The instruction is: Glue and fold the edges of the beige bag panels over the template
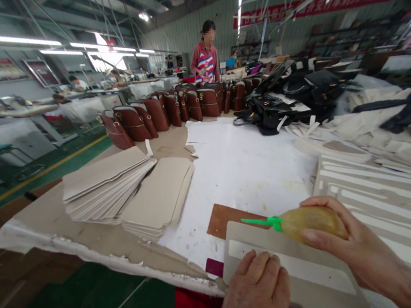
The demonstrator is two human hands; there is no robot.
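Observation:
My right hand (340, 233) is wrapped round a yellowish glue bottle (308, 222) with a thin green nozzle (258, 221) that points left, above a beige panel. The beige panel (300, 254) lies near the table's front edge and carries a long white strip (313, 272). My left hand (259, 283) rests on the panel and the strip's left part, palm down, fingers side by side; I see nothing held in it. Partly under the panel lies a brown piece (223, 219), with a small maroon piece (214, 267) by its left edge.
Stacks of beige panels (161, 190) lie to the left. Brown bags (157, 112) stand in a row at the back. Black bags (272, 110) are piled back right. Panels with white strips (371, 195) lie on the right. A person (206, 58) stands behind the table.

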